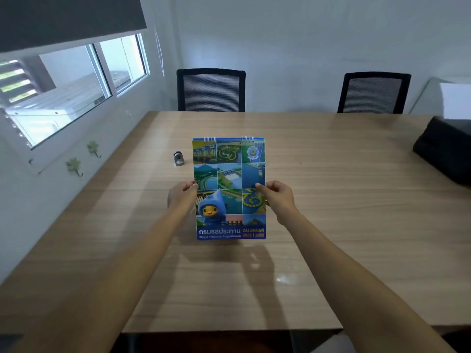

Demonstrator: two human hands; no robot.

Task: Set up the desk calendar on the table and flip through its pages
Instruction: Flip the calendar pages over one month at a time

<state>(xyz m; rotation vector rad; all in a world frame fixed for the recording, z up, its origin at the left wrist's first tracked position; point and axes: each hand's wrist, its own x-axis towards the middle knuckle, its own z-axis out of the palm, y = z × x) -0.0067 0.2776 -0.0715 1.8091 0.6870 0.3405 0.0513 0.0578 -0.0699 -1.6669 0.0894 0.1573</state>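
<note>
A blue desk calendar (229, 174) with a spiral binding at its top stands upright over the middle of the wooden table (331, 200), its cover facing me with photo tiles and a blue cartoon mascot. My left hand (179, 196) pinches its left edge at mid-height. My right hand (276, 197) pinches the right edge at the same height. The lower edge sits at or just above the tabletop; I cannot tell if it touches.
A small silver gadget (179, 158) sits on the table just left of the calendar's top. A black bag (444, 149) lies at the right edge. Two black mesh chairs (211, 90) (373, 93) stand at the far side. A window is on the left wall.
</note>
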